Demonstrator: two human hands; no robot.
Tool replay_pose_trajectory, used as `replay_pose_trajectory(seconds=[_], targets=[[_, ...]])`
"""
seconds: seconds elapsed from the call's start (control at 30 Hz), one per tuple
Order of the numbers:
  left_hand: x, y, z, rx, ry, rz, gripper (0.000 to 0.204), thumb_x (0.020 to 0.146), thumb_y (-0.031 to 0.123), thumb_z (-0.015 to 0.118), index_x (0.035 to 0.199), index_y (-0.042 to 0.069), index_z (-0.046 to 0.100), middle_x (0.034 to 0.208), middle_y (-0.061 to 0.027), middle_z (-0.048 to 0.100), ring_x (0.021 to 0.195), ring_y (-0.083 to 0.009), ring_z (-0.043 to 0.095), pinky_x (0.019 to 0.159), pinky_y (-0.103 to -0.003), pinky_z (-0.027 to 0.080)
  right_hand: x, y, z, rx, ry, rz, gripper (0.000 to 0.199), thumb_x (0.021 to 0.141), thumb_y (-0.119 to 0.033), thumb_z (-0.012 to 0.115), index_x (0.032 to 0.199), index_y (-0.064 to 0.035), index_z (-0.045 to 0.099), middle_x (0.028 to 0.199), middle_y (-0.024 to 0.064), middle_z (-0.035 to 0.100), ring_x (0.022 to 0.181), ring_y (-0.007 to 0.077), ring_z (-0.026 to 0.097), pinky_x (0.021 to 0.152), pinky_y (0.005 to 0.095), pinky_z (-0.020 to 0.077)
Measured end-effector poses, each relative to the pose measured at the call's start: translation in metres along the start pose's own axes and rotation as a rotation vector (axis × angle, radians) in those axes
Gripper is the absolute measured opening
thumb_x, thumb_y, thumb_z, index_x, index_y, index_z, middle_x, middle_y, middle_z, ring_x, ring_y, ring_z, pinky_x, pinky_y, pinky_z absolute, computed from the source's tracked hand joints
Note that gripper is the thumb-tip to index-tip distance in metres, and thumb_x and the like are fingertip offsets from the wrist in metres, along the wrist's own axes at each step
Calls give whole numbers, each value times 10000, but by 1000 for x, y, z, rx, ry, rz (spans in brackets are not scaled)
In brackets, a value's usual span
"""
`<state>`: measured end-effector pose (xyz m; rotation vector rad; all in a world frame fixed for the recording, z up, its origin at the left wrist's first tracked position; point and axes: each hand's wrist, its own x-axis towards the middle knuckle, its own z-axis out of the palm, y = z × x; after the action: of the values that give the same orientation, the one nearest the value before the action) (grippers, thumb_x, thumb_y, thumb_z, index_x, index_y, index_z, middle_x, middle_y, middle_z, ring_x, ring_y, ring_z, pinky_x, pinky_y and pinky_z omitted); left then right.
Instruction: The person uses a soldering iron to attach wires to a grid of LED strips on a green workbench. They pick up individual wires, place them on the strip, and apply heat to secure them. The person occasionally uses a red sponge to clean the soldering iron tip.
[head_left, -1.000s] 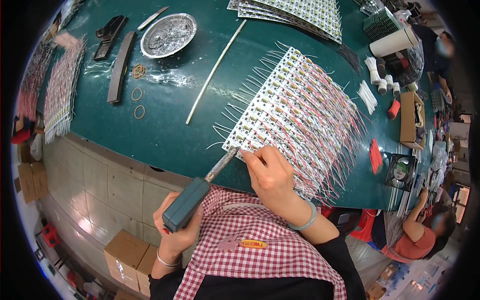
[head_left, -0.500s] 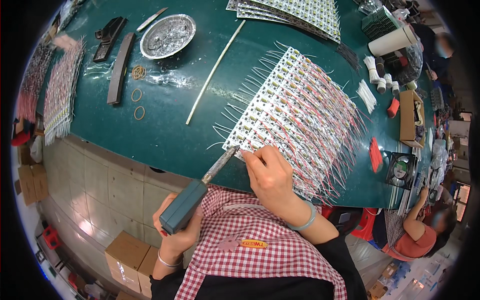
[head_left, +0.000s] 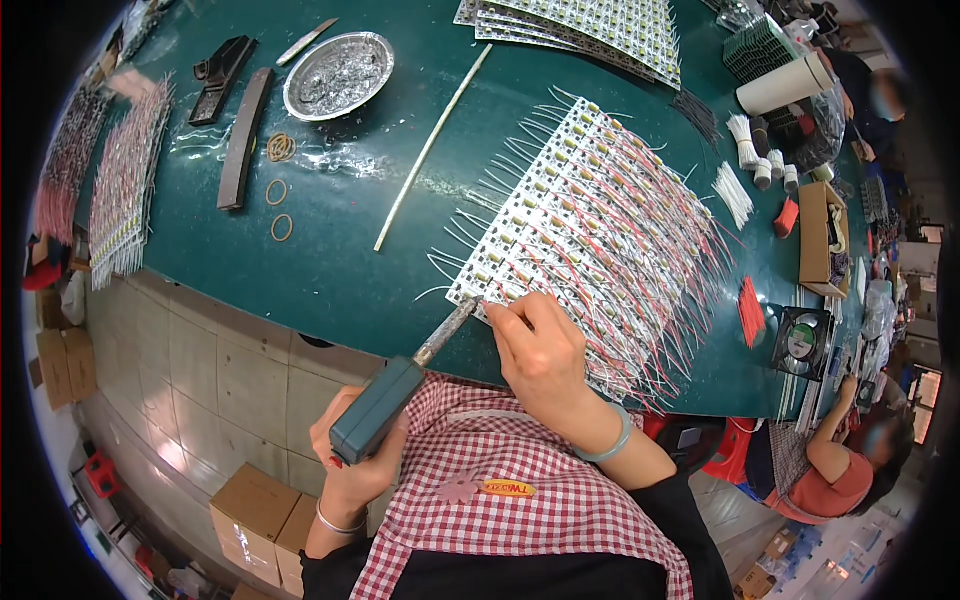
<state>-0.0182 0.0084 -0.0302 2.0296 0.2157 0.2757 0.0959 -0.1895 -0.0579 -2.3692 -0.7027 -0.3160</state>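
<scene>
Bench (head_left: pixel 330 265), green-topped, spanning the scene from left to right. Circuit-board panel (head_left: pixel 525 215), white with rows of yellowish components, lying slantwise on the near middle of the bench; short white wires stick out along its left edge, and a dense spread of red and white wires covers its right part. Stack of panels (head_left: pixel 600 28), similar boards layered with edges fanned, far middle. Bundle of wired strips (head_left: pixel 130 180), pale and reddish, at the left end. Soldering iron (head_left: pixel 378 408), teal body and metal barrel, slanting from the near side up to the panel's near left corner; whether its tip touches is too small to tell. Right hand (head_left: pixel 542 350), at that same corner just right of the tip, fingers drawn into a narrow pinch; what lies between them cannot be told. Left hand (head_left: pixel 355 475), nearer and lower, fingers wrapped around the iron's body. Pale rod (head_left: pixel 430 152), lying left of the panel. White cylinder (head_left: pixel 785 88), far right. Metal bowl (head_left: pixel 345 112), holding silvery scrap, far left. Dark bar (head_left: pixel 243 140), left of and nearer than the bowl. Rubber bands (head_left: pixel 281 148), a small heap with two single loops nearer, right beside the bar.
</scene>
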Motion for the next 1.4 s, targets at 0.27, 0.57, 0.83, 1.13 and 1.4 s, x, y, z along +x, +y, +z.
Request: replay_pose_trajectory(seconds=[0.27,0.57,0.83,1.13,1.4], targets=[[4,5,-2,28,-39,10,167,699,-44,746,855,-47,685,802,-134,656,632,-220,626,571,-290,490,0,0,0,3,0,4,212,741,39,696,951,5,698,803,85,541,724,243,582,575,354,486],[-15,-9,-7,-61,27,-189,224,704,-29,745,918,-66,693,834,-136,658,679,-213,644,604,-290,504,0,0,0,-2,-11,9,220,739,40,682,956,0,694,809,86,547,728,246,586,579,355,493],[-13,-5,-4,-131,67,-254,264,714,-30,745,970,-72,697,889,-137,679,748,-187,663,673,-280,527,0,0,1,-4,-8,11,219,741,35,680,956,-2,697,807,82,547,728,243,590,577,345,495],[-7,-1,3,-165,150,-271,323,759,-13,772,1068,-59,687,927,-89,700,789,-150,654,723,-280,532,-4,0,-27,7,-118,18,275,718,22,650,989,0,689,831,78,543,742,250,584,607,337,496],[0,-20,9,-183,174,-221,339,794,-54,733,1124,-34,658,931,-79,672,608,-85,564,520,-219,437,34,42,-92,46,-64,125,137,818,-2,678,948,-44,697,820,99,556,750,282,605,645,389,506]])
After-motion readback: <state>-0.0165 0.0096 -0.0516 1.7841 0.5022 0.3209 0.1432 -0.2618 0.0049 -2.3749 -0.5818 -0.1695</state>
